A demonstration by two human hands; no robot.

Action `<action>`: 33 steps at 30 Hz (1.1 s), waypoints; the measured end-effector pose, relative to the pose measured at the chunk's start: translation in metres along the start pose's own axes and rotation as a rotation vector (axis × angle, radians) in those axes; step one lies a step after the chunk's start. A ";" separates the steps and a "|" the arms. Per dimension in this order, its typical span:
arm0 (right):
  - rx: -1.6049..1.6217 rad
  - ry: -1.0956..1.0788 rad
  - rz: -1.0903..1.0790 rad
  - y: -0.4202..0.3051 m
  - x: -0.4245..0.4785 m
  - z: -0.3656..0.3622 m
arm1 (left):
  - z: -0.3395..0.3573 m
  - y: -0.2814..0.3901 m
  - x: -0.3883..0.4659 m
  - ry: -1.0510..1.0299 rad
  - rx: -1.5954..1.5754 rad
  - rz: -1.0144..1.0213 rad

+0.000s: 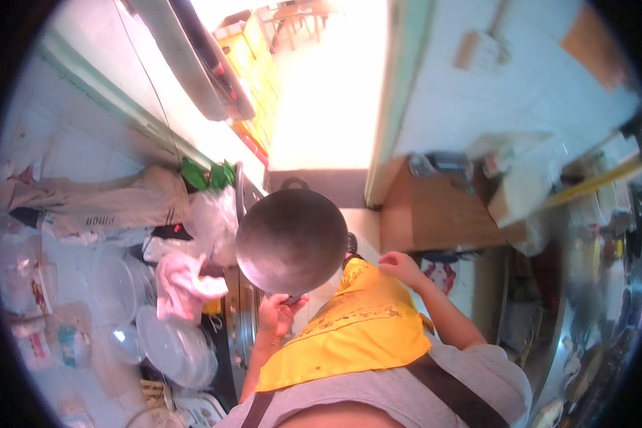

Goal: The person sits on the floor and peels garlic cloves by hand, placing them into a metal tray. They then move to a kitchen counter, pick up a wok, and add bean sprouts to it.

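A dark metal wok (pixel 292 242) hangs in front of me, its hollow facing up. My left hand (pixel 280 314) grips the wok by the handle on its near side. A second loop handle (pixel 295 182) stands out at the far rim. To the right, my right hand (pixel 401 266) is held away from the wok with its fingers loosely bent and nothing in them. It is beside the yellow apron (pixel 348 342) that I wear, near a brown box.
A brown cardboard box (pixel 444 208) stands to the right of a bright doorway (pixel 326 107). On the left are a pink cloth (pixel 184 286), clear plastic lids (pixel 174 345), a clear plastic bag (pixel 214 222) and green leaves (pixel 207 174). Yellow crates (pixel 251 69) line the doorway's left side.
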State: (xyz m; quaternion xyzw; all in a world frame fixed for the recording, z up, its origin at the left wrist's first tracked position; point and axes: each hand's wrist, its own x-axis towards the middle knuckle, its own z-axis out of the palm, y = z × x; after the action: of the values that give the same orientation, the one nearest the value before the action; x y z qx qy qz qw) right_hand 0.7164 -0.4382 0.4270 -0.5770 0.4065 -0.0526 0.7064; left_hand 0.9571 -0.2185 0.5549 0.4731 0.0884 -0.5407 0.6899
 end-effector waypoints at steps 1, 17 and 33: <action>0.006 0.022 -0.046 -0.012 0.024 -0.005 | 0.008 0.013 0.026 -0.010 0.018 -0.010; 0.022 -0.197 -0.946 -0.527 0.391 0.047 | 0.168 0.208 0.369 -0.141 0.078 -0.265; -0.164 -0.117 -0.761 -0.600 0.699 -0.167 | 0.304 0.412 0.751 -0.252 0.139 -0.225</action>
State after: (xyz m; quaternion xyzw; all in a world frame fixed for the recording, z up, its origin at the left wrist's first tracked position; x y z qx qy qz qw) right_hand 1.3117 -1.1441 0.5817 -0.7429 0.1255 -0.2449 0.6102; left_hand 1.4804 -0.9565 0.4713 0.4353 0.0162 -0.6742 0.5964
